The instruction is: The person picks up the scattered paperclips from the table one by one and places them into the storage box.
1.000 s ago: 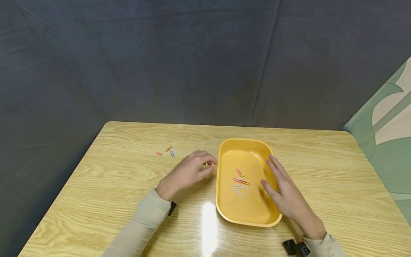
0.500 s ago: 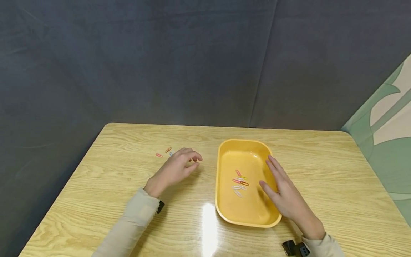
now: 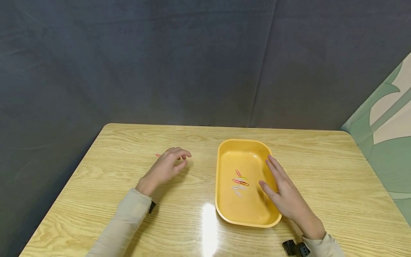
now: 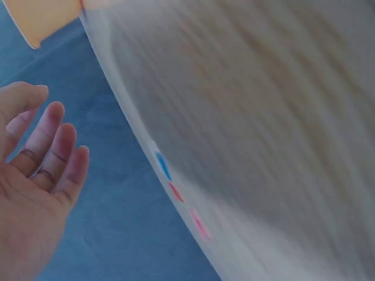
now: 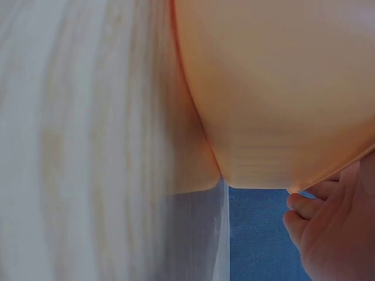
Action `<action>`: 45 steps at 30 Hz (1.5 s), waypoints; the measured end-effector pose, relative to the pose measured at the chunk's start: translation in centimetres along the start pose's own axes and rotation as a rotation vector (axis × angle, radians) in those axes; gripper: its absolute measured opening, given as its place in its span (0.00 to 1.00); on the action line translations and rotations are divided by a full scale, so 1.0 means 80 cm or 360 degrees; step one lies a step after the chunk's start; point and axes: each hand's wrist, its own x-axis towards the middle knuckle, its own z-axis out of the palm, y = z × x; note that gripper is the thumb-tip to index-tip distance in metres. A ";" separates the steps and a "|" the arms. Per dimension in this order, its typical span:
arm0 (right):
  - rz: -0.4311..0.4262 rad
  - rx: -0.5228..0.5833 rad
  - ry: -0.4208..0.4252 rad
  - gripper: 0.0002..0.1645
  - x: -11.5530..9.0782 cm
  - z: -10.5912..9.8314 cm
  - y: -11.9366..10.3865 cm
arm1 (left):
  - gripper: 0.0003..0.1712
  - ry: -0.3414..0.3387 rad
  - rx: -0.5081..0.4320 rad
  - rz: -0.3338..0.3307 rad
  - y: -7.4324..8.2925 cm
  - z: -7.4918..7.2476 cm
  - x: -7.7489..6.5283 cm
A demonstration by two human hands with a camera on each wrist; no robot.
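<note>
My left hand (image 3: 165, 166) hovers over the left part of the table, palm inward, with its fingers loosely bent and nothing between them. It covers most of a small group of paper clips; the end of a pink paper clip (image 3: 158, 155) shows past it. The left wrist view catches a blue paper clip (image 4: 163, 166), a red one (image 4: 176, 192) and the pink one, all blurred. My right hand (image 3: 285, 196) rests at the right rim of a yellow plastic tray (image 3: 217, 178), fingers extended, thumb reaching over the inside. Several coloured paper clips (image 3: 240, 182) lie on the tray's floor.
The wood-grain table (image 3: 112, 171) ends at a dark blue cloth partition (image 3: 192, 71) along the back and left. A green and cream patterned panel (image 3: 391, 142) stands at the right. Black wrist straps (image 3: 295, 248) are worn at the sleeves.
My left hand has moved left from the tray's left rim to above the loose paper clips, covering most of them. The right hand, the tray and the clips inside it stay put.
</note>
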 end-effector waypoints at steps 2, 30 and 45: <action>0.0001 -0.0004 -0.0002 0.44 0.000 0.000 0.000 | 0.13 -0.0005 -0.0007 -0.0017 -0.006 -0.001 -0.001; 0.0005 0.0006 -0.0002 0.44 0.000 0.001 0.002 | 0.14 -0.0078 0.0175 -0.0189 -0.062 -0.031 -0.014; 0.0003 -0.0006 -0.0004 0.44 0.000 0.001 0.001 | 0.13 -0.0091 0.0373 -0.0281 -0.088 -0.042 -0.020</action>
